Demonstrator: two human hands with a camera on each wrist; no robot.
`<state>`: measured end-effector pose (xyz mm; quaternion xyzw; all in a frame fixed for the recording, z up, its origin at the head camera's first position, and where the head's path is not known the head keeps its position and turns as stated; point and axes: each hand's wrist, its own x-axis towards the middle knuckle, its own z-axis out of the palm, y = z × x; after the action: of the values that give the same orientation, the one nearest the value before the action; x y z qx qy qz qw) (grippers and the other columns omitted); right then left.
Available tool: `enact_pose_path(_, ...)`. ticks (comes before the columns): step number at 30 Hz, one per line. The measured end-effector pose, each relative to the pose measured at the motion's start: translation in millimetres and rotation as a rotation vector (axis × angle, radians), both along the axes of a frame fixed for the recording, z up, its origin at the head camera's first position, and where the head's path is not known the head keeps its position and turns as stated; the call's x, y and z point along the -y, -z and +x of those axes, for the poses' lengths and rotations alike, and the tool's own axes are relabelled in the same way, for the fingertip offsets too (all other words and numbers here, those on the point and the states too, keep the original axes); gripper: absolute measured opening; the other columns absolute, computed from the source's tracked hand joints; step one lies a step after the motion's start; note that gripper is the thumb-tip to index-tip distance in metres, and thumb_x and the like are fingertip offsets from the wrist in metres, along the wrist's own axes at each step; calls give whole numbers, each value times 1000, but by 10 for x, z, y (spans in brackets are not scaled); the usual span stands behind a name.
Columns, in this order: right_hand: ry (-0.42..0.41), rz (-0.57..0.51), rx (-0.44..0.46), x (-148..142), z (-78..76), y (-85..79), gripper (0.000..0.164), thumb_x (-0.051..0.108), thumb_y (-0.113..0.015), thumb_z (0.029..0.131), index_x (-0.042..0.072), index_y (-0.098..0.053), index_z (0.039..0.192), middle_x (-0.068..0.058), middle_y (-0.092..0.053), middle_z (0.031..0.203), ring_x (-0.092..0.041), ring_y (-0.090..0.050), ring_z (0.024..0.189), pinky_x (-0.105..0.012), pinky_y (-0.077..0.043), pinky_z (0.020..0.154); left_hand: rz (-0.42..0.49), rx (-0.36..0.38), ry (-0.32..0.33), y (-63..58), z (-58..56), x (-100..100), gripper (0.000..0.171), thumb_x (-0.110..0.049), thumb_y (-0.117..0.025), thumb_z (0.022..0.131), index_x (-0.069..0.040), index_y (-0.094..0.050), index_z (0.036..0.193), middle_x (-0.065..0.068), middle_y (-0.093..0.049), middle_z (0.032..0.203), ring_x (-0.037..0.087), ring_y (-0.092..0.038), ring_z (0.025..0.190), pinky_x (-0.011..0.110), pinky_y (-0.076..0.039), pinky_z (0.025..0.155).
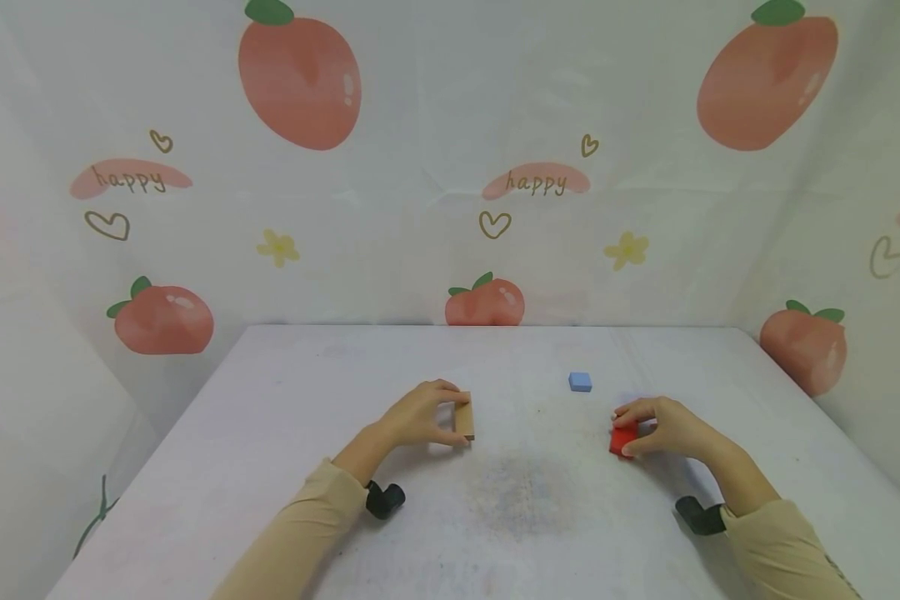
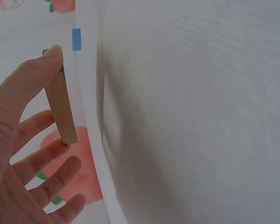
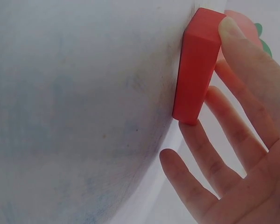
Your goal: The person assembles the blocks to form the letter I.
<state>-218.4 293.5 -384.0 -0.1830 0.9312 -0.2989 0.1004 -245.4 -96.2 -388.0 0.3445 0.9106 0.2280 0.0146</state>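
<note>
1. Block, wooden (image 1: 463, 419): held in my left hand (image 1: 420, 414), thumb at the end nearer me, fingertips at the far end. My grip is parted just the block's length.
2. The left wrist view shows my lower fingers reaching past the wood, spread and free of it. (Whether its underside bears on the table (image 1: 360, 367) I cannot tell.)
3. Red block (image 1: 623, 439): pinched in my right hand (image 1: 667, 429), thumb on the near end, a fingertip against the far end. That grip likewise spans the block lengthwise, and my little finger stands clear of it.
4. Relative to each other: the red block lies to the right of my left grip, well apart from the wooden one, and slightly nearer me.
5. Blue block (image 1: 581, 382): in neither grip. It sits on the table beyond both hands, to the left of my right grip and closer to that one than to my left.
6. Between my two grips, on the near side, the tabletop carries a grey-brown smudge (image 1: 525, 496).
7. Behind each grip, at the cuff of my beige sleeve (image 1: 300, 525), juts a black fitting (image 1: 386, 500).
</note>
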Motion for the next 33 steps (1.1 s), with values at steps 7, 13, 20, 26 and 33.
enact_pose_path(7,-11,-4,-11,-4,3,3,37,19,-80,71,2,-71,102,-22,-63,117,-42,-53,111,-45,-53,84,0,-2,16,-5,4,-56,58,-34,-78,73,-10,-61,123,11,-58,124,28,-53,116,43,-43,100)
enact_pose_path(13,-8,-11,-8,-5,2,3,37,19,-80,71,1,-71,102,-22,-63,117,-42,-53,111,-45,-53,84,-12,18,6,4,-3,-103,58,-35,-78,73,-11,-61,123,10,-57,125,28,-52,118,42,-42,102)
enact_pose_path(20,-9,-7,-7,0,11,-11,37,19,-80,71,1,-71,103,-22,-63,117,-42,-53,111,-44,-53,84,-31,35,-2,19,-23,-162,59,-36,-77,74,-13,-61,125,10,-56,127,27,-51,120,42,-41,102)
enact_pose_path(26,-12,-5,-12,1,13,-15,37,19,-79,71,2,-71,103,-22,-63,117,-42,-53,111,-45,-52,84,-31,38,1,27,-32,-206,60,-37,-78,73,-13,-61,125,9,-56,127,27,-52,119,41,-42,102)
enact_pose_path(33,-6,-10,-2,9,20,-29,37,18,-79,71,1,-71,103,-22,-62,118,-43,-52,111,-46,-52,85,-42,0,20,12,-32,-262,58,-37,-78,73,-12,-62,123,9,-58,124,26,-54,115,41,-43,100)
